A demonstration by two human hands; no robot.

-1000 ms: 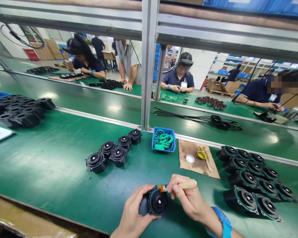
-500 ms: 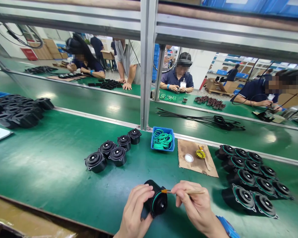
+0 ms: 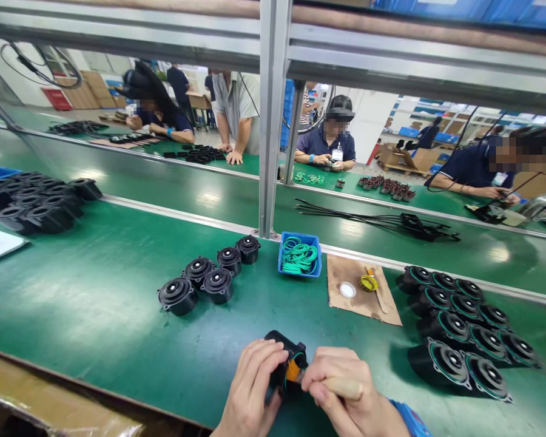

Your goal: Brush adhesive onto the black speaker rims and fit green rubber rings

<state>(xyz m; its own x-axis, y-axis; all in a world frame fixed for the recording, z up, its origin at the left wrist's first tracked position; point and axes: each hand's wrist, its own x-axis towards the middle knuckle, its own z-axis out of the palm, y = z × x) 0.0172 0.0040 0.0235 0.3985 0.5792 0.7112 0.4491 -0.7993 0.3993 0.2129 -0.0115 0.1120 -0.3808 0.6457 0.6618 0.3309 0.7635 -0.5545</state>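
Note:
My left hand [image 3: 253,385] is wrapped round a black cylindrical housing [image 3: 279,341] that lies tilted on the bench, its round end turned to the right. My right hand [image 3: 341,388] grips a small brush with a pale wooden handle [image 3: 343,387]. The brush's orange bristles [image 3: 293,369] touch the rim of the housing's end. Part of a green ring shows there; my right hand and the brush hide most of that end face.
Several black housings [image 3: 218,285] stand left of centre, and several with green rings [image 3: 452,328] stand right. A blue bin [image 3: 320,267] holds green rings. Cardboard [image 3: 339,267] carries a yellow pot [image 3: 368,283] and white lid [image 3: 347,289]. Co-workers sit beyond the metal post [image 3: 273,121].
My right hand has turned and moved slightly lower, bringing the brush across the housing's end. The handle now points toward me instead of rightward. My left hand keeps its hold.

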